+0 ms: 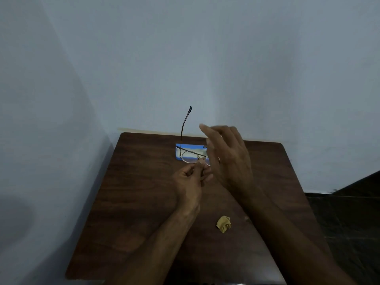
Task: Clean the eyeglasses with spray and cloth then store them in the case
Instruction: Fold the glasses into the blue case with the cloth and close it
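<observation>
Thin metal-rimmed eyeglasses (190,156) hang above the table, pinched at the bridge by my left hand (190,179). One temple arm stands up and away toward the wall; the other lies folded across behind the lenses. My right hand (228,155) hovers just to the right of the glasses, its fingers spread, and it covers the right lens. Behind the glasses a blue case (178,152) lies flat near the table's far edge. A crumpled tan cloth (223,224) rests on the table close to me, between my forearms. No spray bottle is in sight.
The dark wooden table (133,202) stands in a corner, with pale walls at the back and left. Dark floor shows past its right edge.
</observation>
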The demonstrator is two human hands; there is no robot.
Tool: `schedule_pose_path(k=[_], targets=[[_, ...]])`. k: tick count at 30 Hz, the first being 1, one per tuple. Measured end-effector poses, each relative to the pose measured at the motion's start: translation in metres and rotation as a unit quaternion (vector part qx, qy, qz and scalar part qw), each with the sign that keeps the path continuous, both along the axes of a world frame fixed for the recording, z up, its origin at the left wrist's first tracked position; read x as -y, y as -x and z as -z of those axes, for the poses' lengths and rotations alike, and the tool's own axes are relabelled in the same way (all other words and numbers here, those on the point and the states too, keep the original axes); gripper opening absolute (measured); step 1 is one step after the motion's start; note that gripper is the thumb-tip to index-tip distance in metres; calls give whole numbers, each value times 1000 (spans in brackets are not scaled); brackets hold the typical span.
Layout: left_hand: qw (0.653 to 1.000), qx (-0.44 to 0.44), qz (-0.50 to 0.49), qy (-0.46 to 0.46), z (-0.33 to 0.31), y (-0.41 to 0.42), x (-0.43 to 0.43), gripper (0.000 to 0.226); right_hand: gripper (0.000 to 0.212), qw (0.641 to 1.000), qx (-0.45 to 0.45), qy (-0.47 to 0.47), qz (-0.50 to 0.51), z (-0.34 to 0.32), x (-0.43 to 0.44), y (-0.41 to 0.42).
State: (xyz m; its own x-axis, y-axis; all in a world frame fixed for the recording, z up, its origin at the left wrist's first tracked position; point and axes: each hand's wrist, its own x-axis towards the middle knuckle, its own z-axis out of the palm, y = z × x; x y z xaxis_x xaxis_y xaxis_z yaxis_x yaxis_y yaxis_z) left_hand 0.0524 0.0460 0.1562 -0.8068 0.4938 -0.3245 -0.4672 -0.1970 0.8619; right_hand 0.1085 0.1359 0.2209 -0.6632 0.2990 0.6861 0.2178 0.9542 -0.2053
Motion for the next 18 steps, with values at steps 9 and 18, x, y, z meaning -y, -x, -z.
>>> schedule_pose_path(k=[9,18], targets=[[999,35,-8,-34,-2,6,2,10,60,986,111,-122,14,-38,-32,44],[992,101,-35,-71,-6,23,3,11,42,997,59,55,18,50,-39,-11]])
